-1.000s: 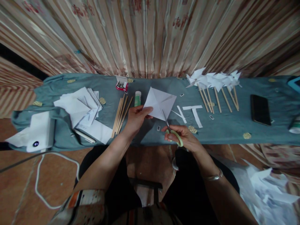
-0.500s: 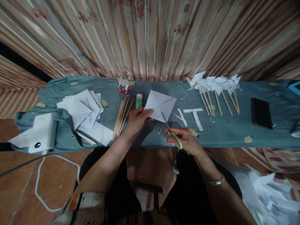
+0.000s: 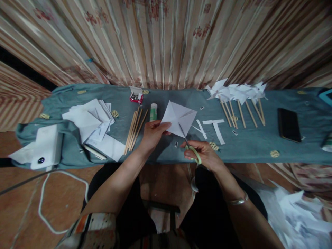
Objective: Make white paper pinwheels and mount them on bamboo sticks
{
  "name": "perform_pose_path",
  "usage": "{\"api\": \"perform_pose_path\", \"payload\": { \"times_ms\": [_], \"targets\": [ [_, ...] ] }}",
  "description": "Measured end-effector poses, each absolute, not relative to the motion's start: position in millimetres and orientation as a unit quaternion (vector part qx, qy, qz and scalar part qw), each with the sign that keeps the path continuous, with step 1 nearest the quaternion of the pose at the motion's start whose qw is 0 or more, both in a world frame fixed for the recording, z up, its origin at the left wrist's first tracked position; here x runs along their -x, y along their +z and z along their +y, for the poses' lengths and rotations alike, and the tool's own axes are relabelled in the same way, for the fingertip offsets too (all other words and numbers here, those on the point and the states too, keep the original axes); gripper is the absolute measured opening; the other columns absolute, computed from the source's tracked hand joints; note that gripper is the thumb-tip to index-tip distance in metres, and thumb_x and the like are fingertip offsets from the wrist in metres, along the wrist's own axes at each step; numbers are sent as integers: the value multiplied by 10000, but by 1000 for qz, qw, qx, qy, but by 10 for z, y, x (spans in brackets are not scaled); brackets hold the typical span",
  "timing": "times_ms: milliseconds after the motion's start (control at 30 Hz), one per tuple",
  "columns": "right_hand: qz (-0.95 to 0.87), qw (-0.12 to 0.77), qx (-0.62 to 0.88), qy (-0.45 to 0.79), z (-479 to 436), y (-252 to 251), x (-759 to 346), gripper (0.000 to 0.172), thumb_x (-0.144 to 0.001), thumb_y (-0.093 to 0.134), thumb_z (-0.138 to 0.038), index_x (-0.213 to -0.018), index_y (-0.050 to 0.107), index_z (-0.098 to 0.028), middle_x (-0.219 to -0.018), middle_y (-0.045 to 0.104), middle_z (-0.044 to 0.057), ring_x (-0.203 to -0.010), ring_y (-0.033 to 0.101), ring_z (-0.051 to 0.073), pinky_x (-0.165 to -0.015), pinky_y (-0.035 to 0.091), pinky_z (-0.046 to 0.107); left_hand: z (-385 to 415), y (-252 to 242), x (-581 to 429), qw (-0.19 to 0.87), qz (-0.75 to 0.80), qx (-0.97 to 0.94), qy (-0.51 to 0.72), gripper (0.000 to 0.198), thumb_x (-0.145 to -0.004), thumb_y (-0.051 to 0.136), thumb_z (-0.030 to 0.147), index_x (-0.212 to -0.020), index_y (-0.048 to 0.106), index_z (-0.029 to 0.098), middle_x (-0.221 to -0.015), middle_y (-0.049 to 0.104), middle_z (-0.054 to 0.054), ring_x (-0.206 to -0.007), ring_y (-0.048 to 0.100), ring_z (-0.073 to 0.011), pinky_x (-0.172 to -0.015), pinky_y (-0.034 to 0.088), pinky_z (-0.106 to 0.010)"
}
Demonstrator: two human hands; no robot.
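A creased square of white paper is pinched at its left corner by my left hand, thumb on top. My right hand grips scissors with pale green handles. Their blades lie at the paper's lower right edge and point toward its middle. A slit or crease runs in from the right side. Just beyond my left hand stands a green and white glue stick. Several thin wooden sticks lie to its left. Narrow paper strips rest right of the held square.
Paper pinwheels on sticks lie at the back right, near a black phone. At left are stacked paper sheets, a white pen and a white device. A small red box of metal pieces sits at the back.
The paper square has shifted slightly to the right in my left hand. The scissors remain at its lower right edge, nearly in the same place.
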State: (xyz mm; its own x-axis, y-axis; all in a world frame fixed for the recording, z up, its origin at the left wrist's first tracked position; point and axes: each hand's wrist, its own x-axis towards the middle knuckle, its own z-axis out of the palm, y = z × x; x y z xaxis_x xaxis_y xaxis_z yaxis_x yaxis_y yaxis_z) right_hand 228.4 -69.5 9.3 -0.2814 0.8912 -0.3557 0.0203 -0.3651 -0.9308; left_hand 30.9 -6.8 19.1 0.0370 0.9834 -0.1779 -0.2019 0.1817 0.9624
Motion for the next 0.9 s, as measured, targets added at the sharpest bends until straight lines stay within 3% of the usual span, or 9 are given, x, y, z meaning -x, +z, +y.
{"api": "perform_pose_path", "payload": {
  "times_ms": [367,667,900],
  "targets": [
    [-443,333,502,664,-697,103,-2273,413,-581,894,-510,-821,763,-200,-613,625,-42,-538,572,89,-553,540,233,-81,193,-316,596,483,-405,498,224,-645,810,368,-632,723,162,-656,685,-51,-588,600,-148,-585,516,-287],
    [-448,337,509,654,-700,71,-2281,404,-582,896,-498,-816,765,-196,-594,606,-39,-523,549,91,-495,476,217,-94,187,-331,596,482,-404,498,230,-633,816,369,-629,723,158,-651,681,-39,-591,598,-144,-590,533,-286],
    [-407,340,524,667,-695,127,-2246,416,-495,939,-461,-768,763,-202,-580,586,-58,-511,521,65,-511,483,207,-93,172,-330,592,484,-408,498,213,-660,800,357,-632,716,163,-641,682,-32,-593,598,-138,-585,513,-266]
  ]
}}
